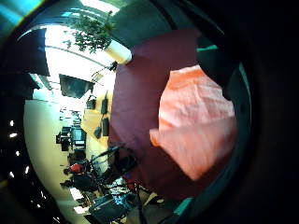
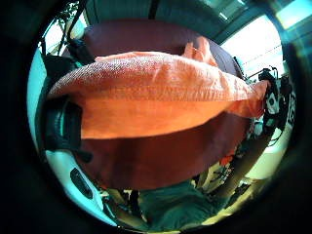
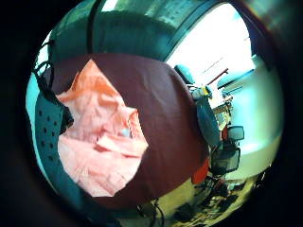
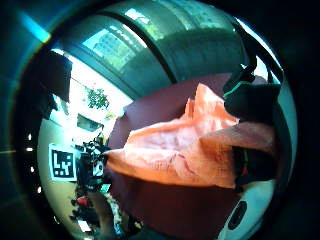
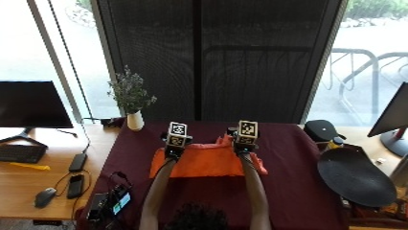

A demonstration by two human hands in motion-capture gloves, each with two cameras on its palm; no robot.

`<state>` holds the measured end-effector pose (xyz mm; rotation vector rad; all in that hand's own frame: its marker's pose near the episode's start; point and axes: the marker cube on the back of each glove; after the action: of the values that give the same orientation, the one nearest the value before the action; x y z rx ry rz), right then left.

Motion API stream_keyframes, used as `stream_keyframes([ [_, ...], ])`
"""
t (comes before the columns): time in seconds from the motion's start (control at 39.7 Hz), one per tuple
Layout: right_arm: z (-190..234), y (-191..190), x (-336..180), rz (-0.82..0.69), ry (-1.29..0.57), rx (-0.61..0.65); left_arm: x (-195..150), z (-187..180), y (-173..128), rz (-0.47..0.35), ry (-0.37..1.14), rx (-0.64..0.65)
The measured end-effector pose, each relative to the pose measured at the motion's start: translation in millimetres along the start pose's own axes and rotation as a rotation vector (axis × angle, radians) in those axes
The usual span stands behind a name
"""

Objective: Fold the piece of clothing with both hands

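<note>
Holding: both hands are up over the middle of the table, each at an upper corner of the orange garment (image 5: 203, 164).
Left hand (image 5: 172, 152): fingers pinch the garment's top edge at its left end; a hemmed fold runs right across the left thumb side palm view.
Right hand (image 5: 244, 146): fingers grip the top edge at the right end, where the cloth bunches into a small peak.
Garment: it is stretched between the hands; whether its lower edge touches the maroon tablecloth (image 5: 293, 167) I cannot tell. One corner pokes out past the right forearm.
Room near side: bare maroon cloth runs from the garment to the table's near edge.
Room right: open cloth, then a black round seat (image 5: 354, 176) past the edge.
Room left: a white vase with a plant (image 5: 134, 120) stands at the far left corner, well apart.
</note>
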<state>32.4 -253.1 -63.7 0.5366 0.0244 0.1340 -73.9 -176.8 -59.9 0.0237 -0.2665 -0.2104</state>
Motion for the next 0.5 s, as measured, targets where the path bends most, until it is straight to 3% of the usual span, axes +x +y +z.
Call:
stream_keyframes([
  [0.13, 16.4, -22.2, -20.4, 0.007, 0.02, 0.1, 6.2, 24.4, -43.8, -0.05, -0.053, 0.109],
  [0.25, 58.9, -27.4, -29.9, -0.034, 0.108, 0.077, 25.5, 64.5, -52.6, -0.043, 0.026, 0.034],
  [0.35, 96.3, -25.0, -40.8, -0.048, 0.122, 0.018, 36.8, 98.1, -57.7, -0.043, 0.05, -0.036],
  [0.5, 122.9, 7.1, -41.9, -0.039, 0.138, -0.216, 48.4, 124.7, -60.4, -0.038, 0.048, -0.074],
])
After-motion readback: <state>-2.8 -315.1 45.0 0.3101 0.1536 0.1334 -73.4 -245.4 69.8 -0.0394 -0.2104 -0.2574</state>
